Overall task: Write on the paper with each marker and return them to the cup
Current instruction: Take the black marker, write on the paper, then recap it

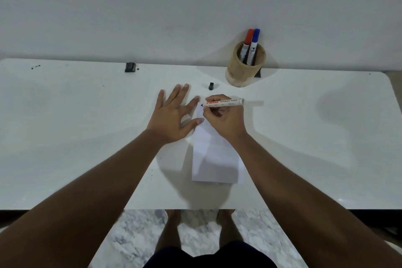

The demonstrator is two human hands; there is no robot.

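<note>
On paper [214, 154], marker [224, 102] in right hand [224, 118], tip down

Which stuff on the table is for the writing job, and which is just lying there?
For the job:
paper
marker in the right hand
left hand by the paper
black cap
cup
red marker
blue marker

Just lying about:
small black block

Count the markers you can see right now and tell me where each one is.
3. A red-capped marker and a blue-capped marker stand in the cup; an uncapped marker is in the right hand, over the paper. More could hide inside the cup.
</note>
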